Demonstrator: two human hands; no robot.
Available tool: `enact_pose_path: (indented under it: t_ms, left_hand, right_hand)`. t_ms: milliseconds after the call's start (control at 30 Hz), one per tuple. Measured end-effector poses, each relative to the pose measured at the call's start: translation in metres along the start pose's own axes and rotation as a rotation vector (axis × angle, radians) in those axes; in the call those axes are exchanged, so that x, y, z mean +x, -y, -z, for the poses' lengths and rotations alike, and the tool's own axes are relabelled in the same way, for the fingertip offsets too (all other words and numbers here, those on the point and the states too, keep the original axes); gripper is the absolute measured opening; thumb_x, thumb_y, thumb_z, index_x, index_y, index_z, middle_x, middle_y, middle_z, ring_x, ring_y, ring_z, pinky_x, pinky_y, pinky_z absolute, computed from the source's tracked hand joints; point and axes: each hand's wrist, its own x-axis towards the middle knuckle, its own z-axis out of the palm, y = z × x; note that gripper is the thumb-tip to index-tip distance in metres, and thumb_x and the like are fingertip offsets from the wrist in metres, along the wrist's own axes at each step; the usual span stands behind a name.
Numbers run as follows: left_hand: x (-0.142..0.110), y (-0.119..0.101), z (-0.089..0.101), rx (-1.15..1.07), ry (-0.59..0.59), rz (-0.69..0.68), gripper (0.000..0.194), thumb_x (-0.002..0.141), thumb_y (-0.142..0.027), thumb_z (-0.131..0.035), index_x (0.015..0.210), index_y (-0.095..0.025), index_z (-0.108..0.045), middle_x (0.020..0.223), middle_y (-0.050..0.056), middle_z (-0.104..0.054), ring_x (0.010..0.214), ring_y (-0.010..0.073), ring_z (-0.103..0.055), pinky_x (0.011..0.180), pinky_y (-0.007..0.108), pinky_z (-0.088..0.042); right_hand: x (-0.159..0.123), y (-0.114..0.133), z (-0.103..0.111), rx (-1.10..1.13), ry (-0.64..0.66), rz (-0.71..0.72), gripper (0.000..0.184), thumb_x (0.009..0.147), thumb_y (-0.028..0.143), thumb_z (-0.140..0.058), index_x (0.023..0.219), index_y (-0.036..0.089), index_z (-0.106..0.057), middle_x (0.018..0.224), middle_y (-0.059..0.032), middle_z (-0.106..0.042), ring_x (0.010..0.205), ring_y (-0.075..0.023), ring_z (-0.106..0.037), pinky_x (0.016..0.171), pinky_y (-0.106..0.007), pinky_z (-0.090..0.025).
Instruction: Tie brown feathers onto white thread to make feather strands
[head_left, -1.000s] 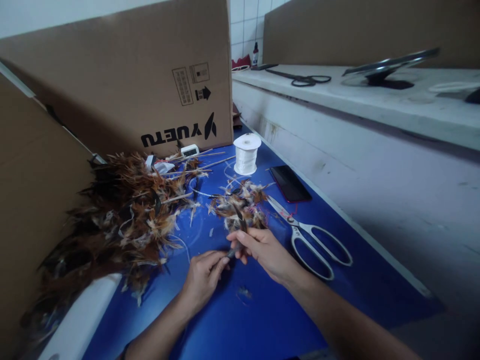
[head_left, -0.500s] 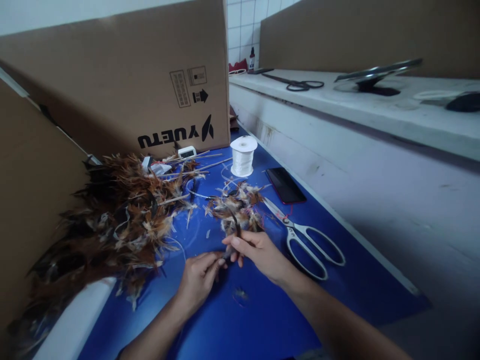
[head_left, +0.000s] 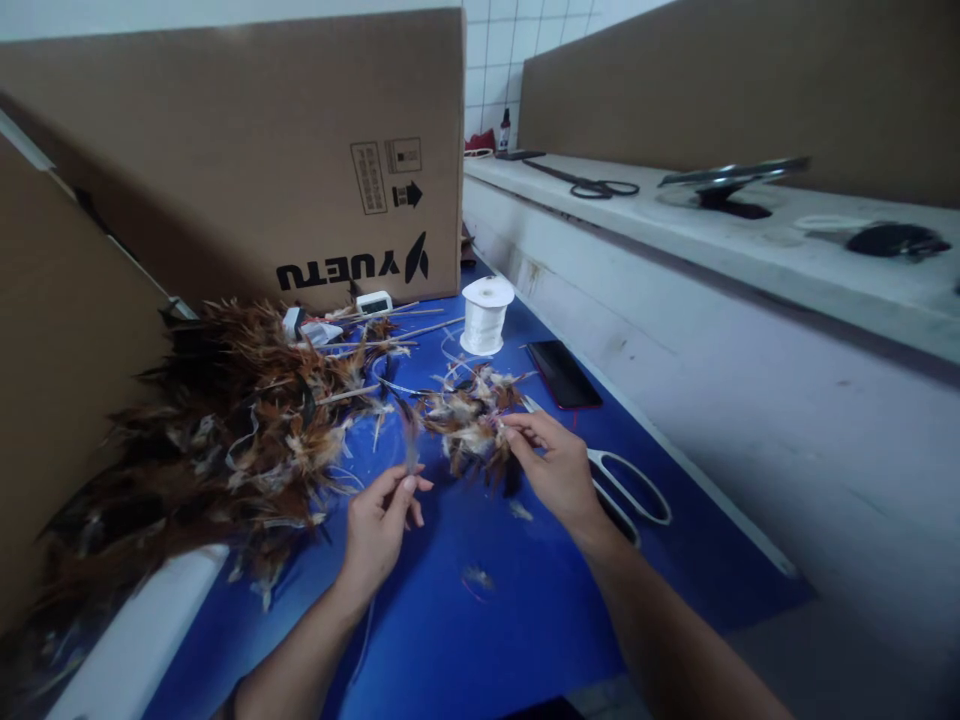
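Note:
A slender feather [head_left: 409,432] with a dark tip stands up from my left hand [head_left: 384,515], pinched between thumb and fingers. My right hand [head_left: 553,462] is at the right side of a small heap of brown and cream feathers [head_left: 466,422]. Its thumb and fingertips close on feathers there, near some purple thread. Partly behind my right hand and wrist lie large scissors [head_left: 637,482] with white handles; their blades are mostly hidden. A tiny loose tuft [head_left: 478,578] rests on the blue table [head_left: 540,640] between my forearms.
A big feather pile [head_left: 247,440] covers the left side, with thin sticks [head_left: 420,335] beside it. A white spool [head_left: 484,318] stands near a cardboard box [head_left: 300,150]. A phone [head_left: 564,373] lies at right, below a ledge [head_left: 720,225] holding black scissors [head_left: 600,187].
My hands have moved apart. The left has drawn back slightly leftward with a feather upright in it; the right has moved up and right onto the small feather heap. The view has shifted slightly.

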Motion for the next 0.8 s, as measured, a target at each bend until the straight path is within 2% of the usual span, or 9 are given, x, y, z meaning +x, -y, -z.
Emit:
enact_pose_path:
  t_ms: [100,200,367,433,500,600,700,800]
  left_hand:
    - [0.001,0.0,0.001,-0.021,-0.01,0.003,0.027,0.086,-0.036,-0.049,0.1,-0.015,-0.059,0.083,0.004,-0.069,0.046,0.0074,-0.054,0.045,0.02,-0.043]
    - [0.003,0.0,0.002,-0.036,-0.022,0.002,0.027,0.085,-0.036,-0.049,0.101,-0.015,-0.056,0.084,0.005,-0.069,0.046,0.0077,-0.054,0.045,0.021,-0.043]
    - [0.004,0.002,0.003,-0.042,-0.042,-0.005,0.027,0.084,-0.037,-0.051,0.1,-0.015,-0.054,0.084,0.005,-0.07,0.045,0.0081,-0.055,0.045,0.021,-0.043]
    - [0.004,0.003,0.003,-0.04,-0.039,-0.013,0.025,0.084,-0.037,-0.051,0.099,-0.016,-0.054,0.084,0.005,-0.07,0.046,0.0083,-0.055,0.045,0.021,-0.043]
    - [0.004,0.004,0.003,-0.036,-0.033,-0.018,0.024,0.084,-0.037,-0.05,0.097,-0.016,-0.054,0.083,0.004,-0.07,0.045,0.0082,-0.055,0.046,0.021,-0.043]
    - [0.004,0.004,0.003,-0.024,-0.024,-0.019,0.023,0.085,-0.036,-0.05,0.093,-0.016,-0.055,0.081,0.004,-0.07,0.045,0.008,-0.054,0.047,0.021,-0.043]
    - [0.005,0.004,0.003,-0.022,-0.012,-0.028,0.021,0.085,-0.035,-0.049,0.092,-0.016,-0.056,0.081,0.003,-0.07,0.046,0.008,-0.055,0.047,0.021,-0.043]
    - [0.006,0.004,0.004,-0.022,-0.013,-0.043,0.02,0.085,-0.035,-0.05,0.09,-0.017,-0.056,0.079,0.003,-0.07,0.045,0.0079,-0.055,0.047,0.021,-0.042]
  right_hand:
    - [0.0,-0.003,-0.005,-0.088,0.038,0.076,0.018,0.082,0.019,-0.051,0.091,0.02,-0.066,0.084,-0.003,-0.064,0.071,-0.0145,-0.059,0.069,-0.029,-0.048]
    - [0.002,-0.005,-0.004,-0.142,0.051,0.085,0.019,0.081,0.018,-0.05,0.091,0.02,-0.066,0.085,-0.0034,-0.064,0.071,-0.0146,-0.059,0.068,-0.028,-0.049]
    - [0.01,-0.001,0.022,-0.299,0.014,0.077,0.018,0.081,0.02,-0.049,0.089,0.019,-0.066,0.081,-0.0035,-0.067,0.066,-0.0149,-0.06,0.065,-0.028,-0.049]
    - [0.009,0.002,0.033,-0.403,0.121,0.174,0.019,0.081,0.016,-0.048,0.087,0.019,-0.066,0.083,-0.0045,-0.067,0.075,-0.0174,-0.061,0.072,-0.03,-0.048]
    - [0.004,0.003,0.041,-0.5,0.281,0.29,0.024,0.079,0.01,-0.046,0.089,0.019,-0.066,0.087,-0.0065,-0.066,0.084,-0.0199,-0.06,0.079,-0.034,-0.047]
    - [-0.007,0.003,0.04,-0.635,0.46,0.394,0.033,0.075,0.004,-0.046,0.099,0.017,-0.064,0.098,-0.0104,-0.063,0.092,-0.0229,-0.056,0.085,-0.039,-0.044]
    - [-0.014,0.002,0.032,-0.721,0.504,0.415,0.03,0.078,0.008,-0.047,0.102,0.017,-0.063,0.104,-0.0122,-0.06,0.098,-0.0259,-0.054,0.087,-0.044,-0.043]
    - [-0.012,0.002,0.027,-0.702,0.483,0.414,0.022,0.082,0.011,-0.045,0.089,0.017,-0.065,0.098,-0.0119,-0.061,0.095,-0.0257,-0.055,0.086,-0.044,-0.044]
